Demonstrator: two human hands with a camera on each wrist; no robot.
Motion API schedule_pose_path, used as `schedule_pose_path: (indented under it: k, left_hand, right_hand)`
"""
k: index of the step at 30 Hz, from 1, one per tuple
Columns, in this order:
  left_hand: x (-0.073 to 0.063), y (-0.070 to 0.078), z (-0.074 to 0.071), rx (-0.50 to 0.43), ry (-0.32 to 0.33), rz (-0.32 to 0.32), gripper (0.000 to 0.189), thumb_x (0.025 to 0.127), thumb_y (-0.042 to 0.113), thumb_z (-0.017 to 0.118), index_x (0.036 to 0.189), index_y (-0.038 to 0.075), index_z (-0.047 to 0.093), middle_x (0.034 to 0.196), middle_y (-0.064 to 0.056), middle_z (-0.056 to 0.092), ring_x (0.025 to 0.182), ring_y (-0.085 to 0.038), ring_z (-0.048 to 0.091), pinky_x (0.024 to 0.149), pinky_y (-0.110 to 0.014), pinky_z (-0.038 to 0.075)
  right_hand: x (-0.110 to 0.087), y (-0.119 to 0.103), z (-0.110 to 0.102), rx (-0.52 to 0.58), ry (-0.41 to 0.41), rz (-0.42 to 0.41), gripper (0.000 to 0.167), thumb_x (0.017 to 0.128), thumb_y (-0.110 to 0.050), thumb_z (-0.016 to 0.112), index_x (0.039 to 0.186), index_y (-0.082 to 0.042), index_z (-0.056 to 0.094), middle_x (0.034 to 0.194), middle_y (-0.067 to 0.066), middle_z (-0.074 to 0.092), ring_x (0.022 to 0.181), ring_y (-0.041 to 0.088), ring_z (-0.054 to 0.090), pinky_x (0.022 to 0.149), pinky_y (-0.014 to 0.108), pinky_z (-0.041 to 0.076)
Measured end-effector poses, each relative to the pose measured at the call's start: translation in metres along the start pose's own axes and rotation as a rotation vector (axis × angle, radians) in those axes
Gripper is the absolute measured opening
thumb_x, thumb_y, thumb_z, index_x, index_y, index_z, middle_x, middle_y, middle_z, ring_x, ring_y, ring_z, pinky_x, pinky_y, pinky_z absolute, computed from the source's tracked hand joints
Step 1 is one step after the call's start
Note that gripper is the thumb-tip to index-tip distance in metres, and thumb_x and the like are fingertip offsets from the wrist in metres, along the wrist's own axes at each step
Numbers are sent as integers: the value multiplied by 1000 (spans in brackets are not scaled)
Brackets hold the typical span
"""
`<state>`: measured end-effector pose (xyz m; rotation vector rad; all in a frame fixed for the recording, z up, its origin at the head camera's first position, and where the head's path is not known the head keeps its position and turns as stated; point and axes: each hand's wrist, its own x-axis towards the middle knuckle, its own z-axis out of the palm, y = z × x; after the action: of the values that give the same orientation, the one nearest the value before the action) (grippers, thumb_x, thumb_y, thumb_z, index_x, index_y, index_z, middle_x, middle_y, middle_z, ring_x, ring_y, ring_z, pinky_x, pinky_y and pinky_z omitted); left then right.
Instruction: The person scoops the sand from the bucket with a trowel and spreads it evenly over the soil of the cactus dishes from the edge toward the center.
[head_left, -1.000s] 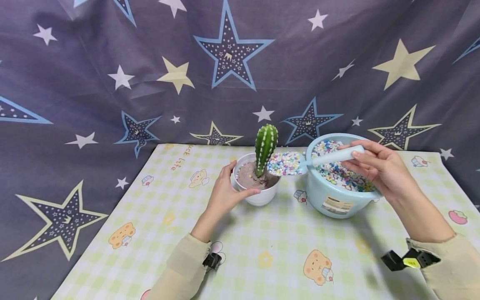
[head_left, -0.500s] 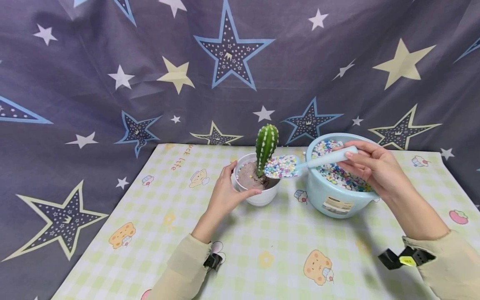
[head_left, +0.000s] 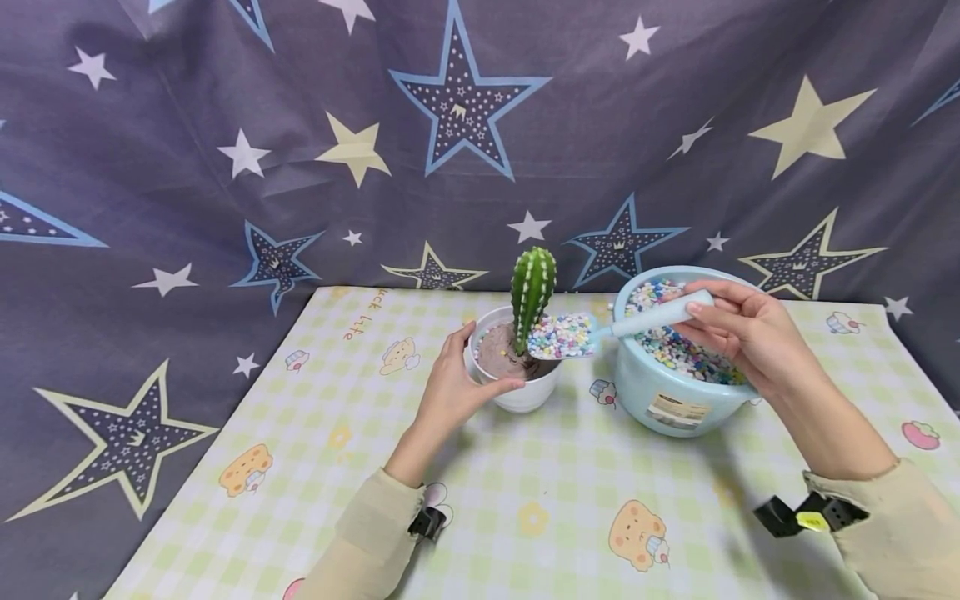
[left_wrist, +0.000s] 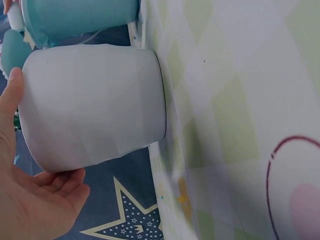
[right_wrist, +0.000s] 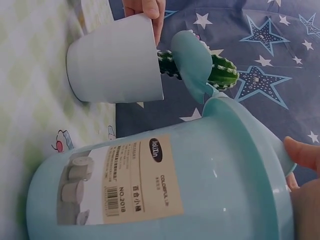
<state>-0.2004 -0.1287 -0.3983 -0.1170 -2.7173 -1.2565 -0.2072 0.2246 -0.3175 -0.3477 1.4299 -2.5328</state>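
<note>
A green cactus (head_left: 533,292) stands in brown soil inside a white pot (head_left: 522,395). My left hand (head_left: 459,385) grips the pot at its left side, thumb along the front near the rim; the left wrist view shows the fingers against the pot's wall (left_wrist: 95,107). My right hand (head_left: 757,333) pinches the handle of a light blue scoop (head_left: 660,317) heaped with multicoloured pebbles (head_left: 564,335). The scoop's tip is over the pot's right rim, close to the cactus stem. In the right wrist view the scoop's underside (right_wrist: 192,60) partly covers the cactus.
A light blue bucket (head_left: 667,410) of similar pebbles stands right of the pot, below my right hand. Beneath everything lies a green checked tablecloth (head_left: 480,517). A dark curtain with stars (head_left: 375,75) hangs behind the table.
My right hand has moved slightly left and the scoop's pebble-filled end has come further over the pot's rim, a little lower. My left hand keeps its grip on the pot.
</note>
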Motion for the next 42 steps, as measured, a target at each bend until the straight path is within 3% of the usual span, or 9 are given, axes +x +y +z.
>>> schedule_pose_path:
  k: [19, 42]
  left_hand:
    - [-2, 2, 0, 2, 0, -10, 111, 68, 49, 89, 154, 9, 32, 155, -14, 42, 142, -34, 43, 117, -51, 39]
    - [-1, 0, 2, -2, 11, -2, 112, 67, 49, 90, 154, 7, 32, 155, -14, 42, 141, -34, 44, 117, -51, 39]
  right_hand:
    - [1, -4, 14, -105, 73, 6, 23, 95, 7, 59, 110, -5, 73, 101, 7, 77, 92, 17, 76, 81, 29, 62]
    - [8, 0, 25, -288, 85, -97, 14, 92, 2, 67, 102, -5, 72, 91, 2, 78, 83, 12, 76, 75, 26, 62]
